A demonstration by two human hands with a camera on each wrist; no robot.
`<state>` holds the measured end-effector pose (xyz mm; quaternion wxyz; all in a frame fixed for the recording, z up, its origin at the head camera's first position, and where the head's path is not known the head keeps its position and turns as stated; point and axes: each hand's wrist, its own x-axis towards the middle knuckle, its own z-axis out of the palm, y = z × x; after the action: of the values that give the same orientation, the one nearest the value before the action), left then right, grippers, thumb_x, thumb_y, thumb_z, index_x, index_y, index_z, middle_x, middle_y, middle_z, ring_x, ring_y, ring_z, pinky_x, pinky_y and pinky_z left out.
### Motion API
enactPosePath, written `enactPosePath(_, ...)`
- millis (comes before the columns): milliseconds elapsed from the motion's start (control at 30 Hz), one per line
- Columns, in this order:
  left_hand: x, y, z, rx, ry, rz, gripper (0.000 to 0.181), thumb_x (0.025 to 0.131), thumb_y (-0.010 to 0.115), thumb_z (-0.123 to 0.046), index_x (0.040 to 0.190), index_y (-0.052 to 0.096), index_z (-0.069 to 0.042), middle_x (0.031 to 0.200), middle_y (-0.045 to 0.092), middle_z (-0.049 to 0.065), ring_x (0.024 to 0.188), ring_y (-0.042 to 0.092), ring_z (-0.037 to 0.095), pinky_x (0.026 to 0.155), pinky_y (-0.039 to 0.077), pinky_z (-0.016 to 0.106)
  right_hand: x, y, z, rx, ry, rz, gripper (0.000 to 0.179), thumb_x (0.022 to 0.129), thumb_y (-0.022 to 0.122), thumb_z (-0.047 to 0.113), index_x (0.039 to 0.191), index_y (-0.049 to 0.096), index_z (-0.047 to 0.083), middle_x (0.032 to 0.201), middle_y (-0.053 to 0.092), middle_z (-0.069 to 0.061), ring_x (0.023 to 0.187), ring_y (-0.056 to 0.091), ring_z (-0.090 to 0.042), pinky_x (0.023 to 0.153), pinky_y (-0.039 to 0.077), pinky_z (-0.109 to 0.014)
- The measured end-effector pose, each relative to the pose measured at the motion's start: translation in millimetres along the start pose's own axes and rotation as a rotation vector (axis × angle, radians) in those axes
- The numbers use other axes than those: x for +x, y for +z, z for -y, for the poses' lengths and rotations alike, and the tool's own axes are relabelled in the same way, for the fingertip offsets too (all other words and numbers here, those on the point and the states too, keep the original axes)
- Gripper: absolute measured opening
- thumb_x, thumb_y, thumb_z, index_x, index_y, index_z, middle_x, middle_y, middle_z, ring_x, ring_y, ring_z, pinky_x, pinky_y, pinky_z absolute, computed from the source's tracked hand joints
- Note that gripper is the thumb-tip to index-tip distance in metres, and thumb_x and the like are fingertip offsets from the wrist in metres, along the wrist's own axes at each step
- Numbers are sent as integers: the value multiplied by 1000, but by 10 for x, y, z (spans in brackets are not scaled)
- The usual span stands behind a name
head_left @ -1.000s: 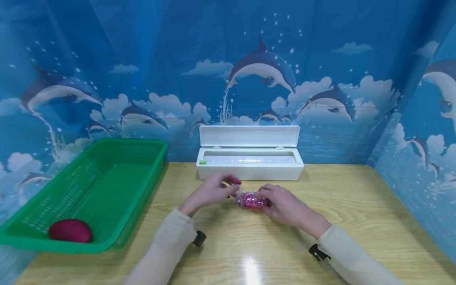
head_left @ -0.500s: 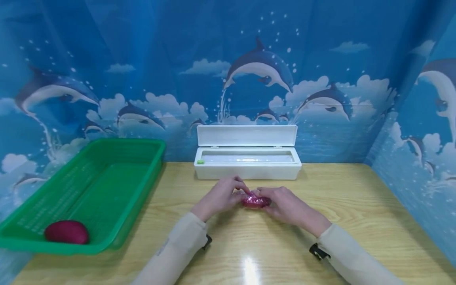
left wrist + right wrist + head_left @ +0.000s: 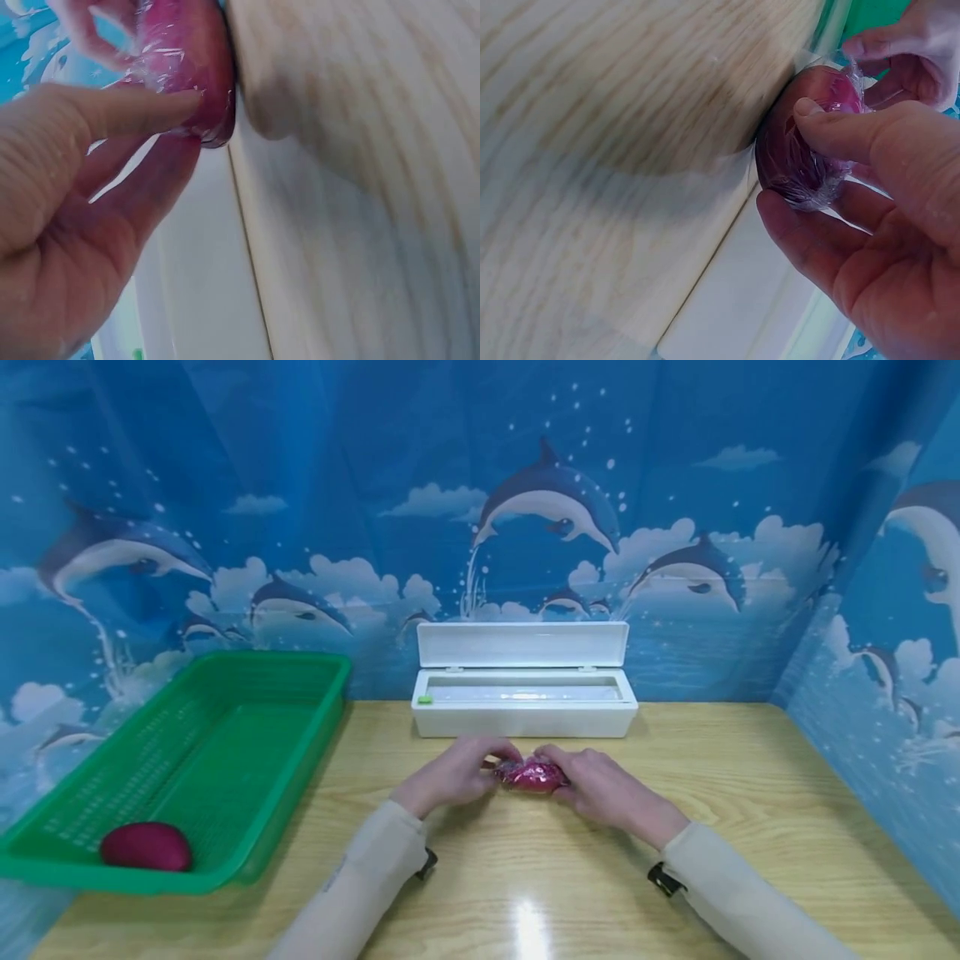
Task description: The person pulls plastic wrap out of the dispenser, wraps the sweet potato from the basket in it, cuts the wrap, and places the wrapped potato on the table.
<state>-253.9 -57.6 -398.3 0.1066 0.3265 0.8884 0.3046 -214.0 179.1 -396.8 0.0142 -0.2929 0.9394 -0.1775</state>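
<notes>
In the middle of the table, both hands hold a dark red, mango-shaped piece (image 3: 532, 777) wrapped in clear, crinkled cling film. The left hand (image 3: 453, 774) pinches its left end; in the left wrist view the thumb (image 3: 161, 111) lies along the film with the fingers behind. At the other end the right hand (image 3: 600, 789) grips the piece, its thumb (image 3: 832, 127) pressing the near side and its fingertips curled under the lower end. Bunched film shows at the top of the piece (image 3: 814, 150). Its underside lies close over the wood.
Behind the hands stands a white cling film dispenser (image 3: 525, 722), lid raised, with a green slider (image 3: 425, 700) at its left. A green basket (image 3: 255, 827) at the left holds another dark red piece (image 3: 146, 847). A dolphin-print curtain (image 3: 337, 460) surrounds the wooden table (image 3: 735, 793).
The left hand was at the loose film by the left end, then closed in on the piece. Film there now lies tighter, and the piece has turned slightly. The right hand keeps its hold.
</notes>
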Motion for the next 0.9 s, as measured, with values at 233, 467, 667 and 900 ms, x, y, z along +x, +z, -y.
enactPosePath(233,45,-2,1,4,3,-67,22,92,73,-3,108,79,-17,114,77,0,116,68,19,108,52,39,-1,-14,-7,8,-18,28,61,87,76,4,144,53,7,126,71,-15,108,72,-30,95,60,-43)
enactPosePath(467,79,-67,34,-17,44,-45,18,89,76,-5,104,80,-14,108,78,1,107,69,18,104,54,38,16,-34,-15,-17,-93,21,47,102,63,22,145,55,8,130,70,-10,98,73,-19,87,62,-34)
enactPosePath(667,85,-97,48,2,60,-16,18,88,77,-7,104,81,-14,112,76,3,110,68,20,105,53,39,25,-30,-54,-45,-125,-4,41,104,57,11,145,56,5,132,70,-13,93,72,-17,85,62,-37)
enactPosePath(900,104,-45,61,-26,70,-50,15,90,75,-5,101,81,-14,106,77,1,103,69,16,99,55,35,28,-29,-51,-22,-111,2,41,101,61,10,142,59,4,136,67,-16,101,73,-20,88,62,-36)
